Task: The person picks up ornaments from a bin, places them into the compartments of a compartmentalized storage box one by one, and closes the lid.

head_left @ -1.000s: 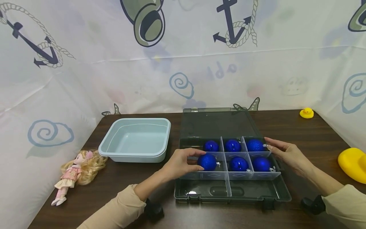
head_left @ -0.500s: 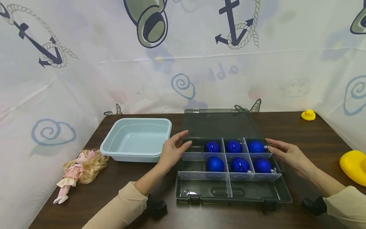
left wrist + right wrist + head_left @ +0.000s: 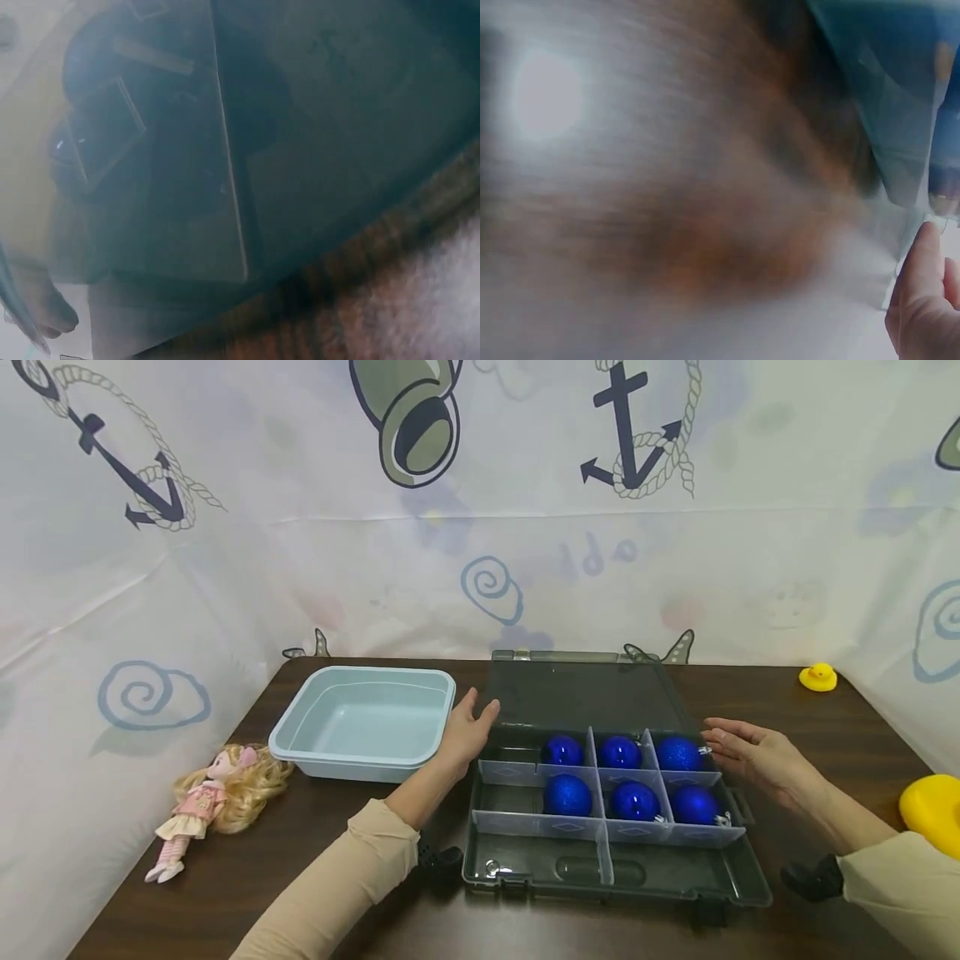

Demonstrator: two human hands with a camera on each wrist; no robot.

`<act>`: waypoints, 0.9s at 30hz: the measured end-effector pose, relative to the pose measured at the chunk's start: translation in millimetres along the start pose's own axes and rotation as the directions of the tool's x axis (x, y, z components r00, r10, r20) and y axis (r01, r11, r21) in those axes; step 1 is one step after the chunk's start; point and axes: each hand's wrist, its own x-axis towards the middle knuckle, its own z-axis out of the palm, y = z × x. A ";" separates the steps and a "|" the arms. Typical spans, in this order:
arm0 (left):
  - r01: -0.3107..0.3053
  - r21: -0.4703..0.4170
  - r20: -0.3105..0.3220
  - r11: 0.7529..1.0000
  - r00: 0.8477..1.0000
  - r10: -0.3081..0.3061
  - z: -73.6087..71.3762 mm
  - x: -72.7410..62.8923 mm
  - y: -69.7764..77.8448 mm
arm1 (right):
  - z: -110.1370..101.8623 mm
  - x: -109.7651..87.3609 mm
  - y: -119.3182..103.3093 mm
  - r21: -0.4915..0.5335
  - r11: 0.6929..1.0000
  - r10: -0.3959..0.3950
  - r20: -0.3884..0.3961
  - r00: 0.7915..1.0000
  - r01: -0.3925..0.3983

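A dark translucent organizer case point(image 3: 536, 852) lies with its lid point(image 3: 577, 693) folded back. Clear dividers split it into compartments. Several blue Christmas baubles sit in its back and middle rows, among them a glittery bauble point(image 3: 567, 795) in the wide middle-left compartment. My left hand point(image 3: 463, 739) is empty between the case's left side and the light-blue basin, fingers extended and thumb apart. At the case's right edge is my right hand point(image 3: 768, 764), empty, fingertips right beside the back-right bauble point(image 3: 678, 753). The right wrist view shows that hand point(image 3: 922, 300) close to the case.
A light-blue basin point(image 3: 435, 739) stands left of the case. Beyond it lies a blonde doll point(image 3: 198, 802) in a pink dress. On the right are a small yellow rubber duck point(image 3: 818, 677) and a larger yellow object point(image 3: 933, 814), partly cut off. Printed cloth hangs behind the wooden table point(image 3: 262, 902).
My left hand lets go of the glittery bauble in the middle-left compartment and withdraws left toward the basin. My right hand stays by the case's right edge. The head view shifts slightly.
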 end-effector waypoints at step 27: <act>0.166 -0.142 -0.117 0.976 0.976 -0.183 2.7 22.9 -10.2 | -7.2 48.8 -12.5 -0.321 0.940 0.121 -0.005 0.993 -0.116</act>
